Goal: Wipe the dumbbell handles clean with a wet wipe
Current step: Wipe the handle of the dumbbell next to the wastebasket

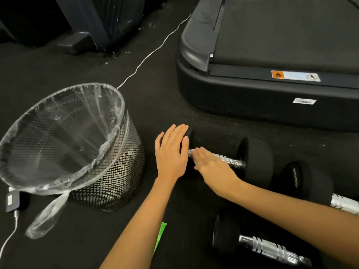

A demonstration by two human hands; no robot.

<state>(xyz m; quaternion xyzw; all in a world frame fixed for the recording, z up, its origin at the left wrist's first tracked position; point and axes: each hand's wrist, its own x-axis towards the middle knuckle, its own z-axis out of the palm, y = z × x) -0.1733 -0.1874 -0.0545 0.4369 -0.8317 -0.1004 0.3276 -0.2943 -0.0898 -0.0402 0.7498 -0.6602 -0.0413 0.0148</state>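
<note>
I am partway through, by my reckoning: my right hand (211, 166) lies flat with fingers together on the chrome handle (229, 160) of the far dumbbell (254, 160), pressing a bit of white wet wipe (194, 152) that shows at my fingertips, near the handle's left end. My left hand (172, 152) is open, palm flat against the dumbbell's left head (191, 135) to steady it, so neither hand is clamped on anything; the two sit just beside each other. I judge the first handle is being wiped now, with its right stretch still to cover, and I cannot tell whether any handle is already clean. Two more dumbbells wait: one at about four o'clock from my hands (343, 203), its handle mostly hidden by my right forearm, and one at five o'clock (272, 248) near the lower edge. At nine o'clock stands a mesh bin (116, 171) with a clear liner, handy for the used wipe. A treadmill base (262, 94) fills one o'clock, well clear of the work. A green strip (160, 235) lies on the floor under my left forearm, and a white cable (153, 52) runs off towards twelve; neither blocks me
</note>
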